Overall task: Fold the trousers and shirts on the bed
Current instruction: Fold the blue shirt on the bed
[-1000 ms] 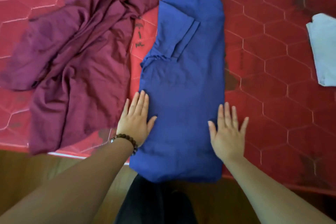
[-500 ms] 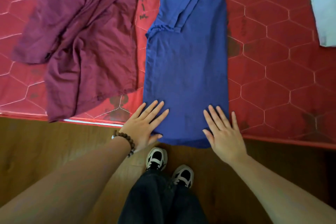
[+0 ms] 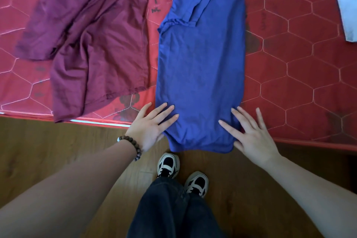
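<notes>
A blue shirt (image 3: 201,67) lies on the red bed (image 3: 301,75), folded into a long narrow strip with one sleeve turned in on top. Its bottom hem hangs over the bed's near edge. My left hand (image 3: 152,126) lies flat with straight fingers on the hem's left corner. My right hand (image 3: 251,135) lies flat with spread fingers on the hem's right corner. A crumpled maroon shirt (image 3: 90,38) is spread out to the left of the blue one.
A pale blue folded garment (image 3: 347,4) sits at the bed's right edge of view. Wooden floor (image 3: 58,150) runs along the bed's near edge, where my legs and two black-and-white shoes (image 3: 168,166) stand.
Both hands have slid down the blue shirt from its middle to its bottom hem at the bed's edge. The view has tilted down, showing the floor and my shoes.
</notes>
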Demonstrator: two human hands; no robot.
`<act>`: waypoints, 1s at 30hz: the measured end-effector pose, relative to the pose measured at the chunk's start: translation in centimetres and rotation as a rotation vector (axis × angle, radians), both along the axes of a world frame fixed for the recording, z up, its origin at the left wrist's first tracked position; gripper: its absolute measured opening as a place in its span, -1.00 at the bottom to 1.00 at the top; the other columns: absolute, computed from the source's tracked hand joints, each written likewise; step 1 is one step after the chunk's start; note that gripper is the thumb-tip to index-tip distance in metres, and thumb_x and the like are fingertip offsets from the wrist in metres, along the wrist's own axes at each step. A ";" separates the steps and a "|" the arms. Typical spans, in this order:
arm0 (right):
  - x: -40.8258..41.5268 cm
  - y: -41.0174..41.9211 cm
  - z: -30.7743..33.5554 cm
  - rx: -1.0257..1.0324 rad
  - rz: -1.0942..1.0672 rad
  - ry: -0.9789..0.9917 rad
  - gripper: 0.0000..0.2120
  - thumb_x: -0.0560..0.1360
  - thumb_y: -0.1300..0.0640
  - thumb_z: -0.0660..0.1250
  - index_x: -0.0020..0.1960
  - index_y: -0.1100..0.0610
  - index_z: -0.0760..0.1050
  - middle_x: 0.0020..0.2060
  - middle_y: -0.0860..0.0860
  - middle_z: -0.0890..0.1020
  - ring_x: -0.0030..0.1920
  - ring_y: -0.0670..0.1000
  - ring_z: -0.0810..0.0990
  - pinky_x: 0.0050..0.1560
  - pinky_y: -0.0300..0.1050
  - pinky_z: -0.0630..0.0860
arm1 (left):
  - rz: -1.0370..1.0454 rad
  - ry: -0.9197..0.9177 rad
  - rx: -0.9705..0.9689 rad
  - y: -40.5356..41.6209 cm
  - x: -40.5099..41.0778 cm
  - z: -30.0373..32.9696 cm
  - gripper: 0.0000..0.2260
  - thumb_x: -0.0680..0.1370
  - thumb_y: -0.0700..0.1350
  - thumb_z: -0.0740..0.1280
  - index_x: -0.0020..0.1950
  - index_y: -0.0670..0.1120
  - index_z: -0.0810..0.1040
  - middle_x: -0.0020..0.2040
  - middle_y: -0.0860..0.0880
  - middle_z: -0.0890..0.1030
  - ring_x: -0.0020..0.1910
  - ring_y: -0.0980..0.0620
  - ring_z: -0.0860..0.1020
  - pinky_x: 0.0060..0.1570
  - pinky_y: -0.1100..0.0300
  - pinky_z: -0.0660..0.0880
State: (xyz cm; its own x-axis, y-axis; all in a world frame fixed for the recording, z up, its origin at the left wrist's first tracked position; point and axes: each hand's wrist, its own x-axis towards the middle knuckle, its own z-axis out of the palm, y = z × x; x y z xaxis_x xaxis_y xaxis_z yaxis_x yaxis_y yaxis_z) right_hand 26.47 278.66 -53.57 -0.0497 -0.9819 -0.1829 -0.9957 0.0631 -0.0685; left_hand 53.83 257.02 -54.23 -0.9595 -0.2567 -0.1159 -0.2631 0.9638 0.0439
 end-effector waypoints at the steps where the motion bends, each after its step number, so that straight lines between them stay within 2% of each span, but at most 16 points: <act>1: 0.2 -0.4 0.4 -0.024 0.021 -0.025 -0.31 0.35 0.09 0.49 0.44 -0.04 0.36 0.49 0.17 0.25 0.51 0.20 0.16 0.43 0.41 0.00 | 0.005 0.015 0.027 -0.2 -0.3 0.4 -0.35 0.32 -0.05 0.54 0.39 0.00 0.46 0.40 -0.07 0.45 0.36 -0.13 0.44 0.32 -0.25 0.30; 4: 0.0 -2.0 2.3 -0.079 0.124 -0.137 -0.52 0.37 0.18 0.44 0.28 0.04 0.55 0.48 0.10 0.28 0.50 0.18 0.19 0.44 0.35 0.07 | 0.062 0.075 0.240 -1.3 -1.6 2.3 -0.57 0.37 -0.13 0.45 0.25 -0.02 0.60 0.28 -0.05 0.56 0.30 -0.10 0.48 0.40 -0.20 0.20; 6: -1.1 -3.5 3.6 -0.048 0.069 -0.321 -0.61 0.36 0.35 0.43 0.17 0.15 0.62 0.31 0.12 0.52 0.37 0.16 0.43 0.42 0.23 0.20 | 0.172 0.139 0.532 -2.7 -3.2 3.7 -0.72 0.42 -0.16 0.32 0.10 -0.09 0.66 0.12 -0.02 0.63 0.19 -0.01 0.53 0.40 0.06 0.21; 7: -1.7 -4.7 4.3 -0.005 -0.050 -0.447 -0.67 0.39 0.40 0.38 0.12 0.20 0.63 0.18 0.14 0.62 0.26 0.15 0.54 0.38 0.17 0.32 | 0.284 0.183 0.716 -3.7 -4.3 4.2 -0.76 0.44 -0.16 0.27 0.01 -0.13 0.67 -0.01 0.00 0.65 0.05 0.05 0.56 0.28 0.19 0.31; 8: -2.5 -6.1 4.9 0.015 -0.219 -0.573 -0.76 0.44 0.39 0.33 0.06 0.23 0.64 0.05 0.14 0.67 0.14 0.11 0.61 0.26 0.11 0.46 | 0.432 0.214 0.910 -4.9 -5.4 4.5 -0.78 0.45 -0.13 0.24 -0.08 -0.17 0.65 -0.13 0.03 0.62 -0.10 0.11 0.54 0.08 0.23 0.41; 9: -3.6 -7.9 5.2 0.007 -0.409 -0.694 -0.84 0.49 0.35 0.30 -0.01 0.25 0.63 -0.07 0.13 0.70 0.00 0.05 0.64 0.06 0.07 0.52 | 0.584 0.243 1.077 -6.3 -6.7 4.8 -0.75 0.46 -0.08 0.24 -0.14 -0.23 0.61 -0.21 0.02 0.57 -0.20 0.11 0.48 -0.09 0.20 0.41; 11: -5.8 -11.5 4.9 0.019 -0.774 -0.937 -0.85 0.55 0.26 0.28 -0.10 0.27 0.60 -0.21 0.10 0.66 -0.17 -0.02 0.55 -0.19 -0.04 0.46 | 0.835 0.321 1.311 -8.9 -9.1 4.6 -0.69 0.51 -0.04 0.29 -0.17 -0.31 0.58 -0.27 0.01 0.56 -0.28 0.10 0.47 -0.21 0.20 0.39; 13: -7.4 -14.2 3.7 0.065 -1.038 -1.084 -0.79 0.57 0.14 0.28 -0.09 0.28 0.58 -0.22 0.13 0.62 -0.18 0.03 0.53 -0.20 -0.09 0.40 | 1.041 0.448 1.563 -10.6 -10.9 4.0 -0.72 0.59 0.00 0.28 -0.08 -0.19 0.62 -0.17 0.00 0.68 -0.22 0.11 0.61 -0.17 0.20 0.51; 15: -8.0 -15.6 2.7 0.062 -1.199 -1.134 -0.67 0.54 -0.01 0.33 0.04 0.27 0.57 -0.06 0.19 0.66 -0.04 0.16 0.62 -0.03 0.01 0.50 | 1.185 0.538 1.718 -11.2 -12.0 3.3 -0.68 0.58 0.07 0.28 0.08 -0.17 0.61 0.07 -0.12 0.66 0.06 -0.02 0.62 0.14 0.05 0.52; 16: -8.1 -15.8 2.5 0.059 -1.238 -1.127 -0.63 0.51 -0.06 0.36 0.09 0.25 0.57 0.00 0.22 0.66 0.03 0.21 0.63 0.09 0.03 0.52 | 1.191 0.524 1.676 -11.2 -12.0 3.1 -0.66 0.55 0.08 0.33 0.10 -0.18 0.60 0.11 -0.15 0.64 0.11 -0.06 0.59 0.23 -0.04 0.48; 18: -8.0 -15.9 2.3 0.044 -1.201 -1.051 -0.65 0.48 -0.07 0.40 0.09 0.19 0.59 -0.01 0.15 0.67 0.03 0.17 0.64 0.15 0.10 0.54 | 1.100 0.393 1.401 -11.0 -11.8 2.5 -0.65 0.46 0.04 0.45 0.09 -0.18 0.56 0.06 -0.15 0.65 0.04 -0.05 0.59 0.21 -0.09 0.49; 21: -7.8 -15.8 2.4 -0.009 -1.088 -0.887 -0.74 0.48 0.00 0.40 0.06 0.15 0.60 -0.05 0.05 0.67 -0.02 0.09 0.63 0.07 0.09 0.55 | 1.007 0.283 1.062 -11.0 -11.8 2.0 -0.69 0.40 -0.11 0.52 0.03 -0.20 0.54 -0.09 -0.08 0.62 -0.11 -0.01 0.55 -0.02 0.04 0.52; 24: -7.5 -15.7 2.3 -0.040 -1.090 -0.809 -0.78 0.54 0.06 0.34 0.05 0.19 0.61 -0.06 0.09 0.67 -0.04 0.13 0.61 0.02 0.10 0.54 | 1.007 0.260 0.905 -11.2 -12.1 2.2 -0.80 0.50 -0.14 0.40 -0.22 -0.23 0.47 -0.35 -0.06 0.48 -0.31 -0.02 0.41 -0.30 0.15 0.33; 26: -7.4 -15.6 2.2 -0.063 -1.147 -0.755 -0.73 0.57 0.06 0.28 -0.03 0.26 0.59 -0.16 0.16 0.64 -0.13 0.20 0.59 -0.14 0.05 0.47 | 1.065 0.292 0.862 -11.5 -11.9 2.2 -0.66 0.58 -0.08 0.27 -0.35 -0.19 0.36 -0.43 -0.05 0.36 -0.37 -0.02 0.31 -0.36 0.14 0.24; 27: -7.4 -15.5 2.1 -0.052 -1.170 -0.733 -0.69 0.58 0.04 0.25 -0.08 0.30 0.57 -0.25 0.17 0.60 -0.21 0.20 0.55 -0.24 0.01 0.40 | 1.135 0.338 0.897 -11.6 -11.8 2.3 -0.64 0.61 -0.05 0.22 -0.33 -0.20 0.37 -0.41 -0.06 0.38 -0.35 -0.03 0.32 -0.33 0.13 0.29; 30: -7.4 -15.2 2.1 -0.009 -1.200 -0.685 -0.61 0.59 -0.03 0.20 -0.23 0.26 0.45 -0.42 0.04 0.44 -0.35 0.09 0.42 -0.39 -0.08 0.23 | 1.308 0.502 1.072 -11.5 -11.0 2.4 -0.75 0.63 -0.03 0.16 -0.10 -0.14 0.52 -0.25 -0.05 0.53 -0.24 -0.04 0.46 -0.08 -0.07 0.52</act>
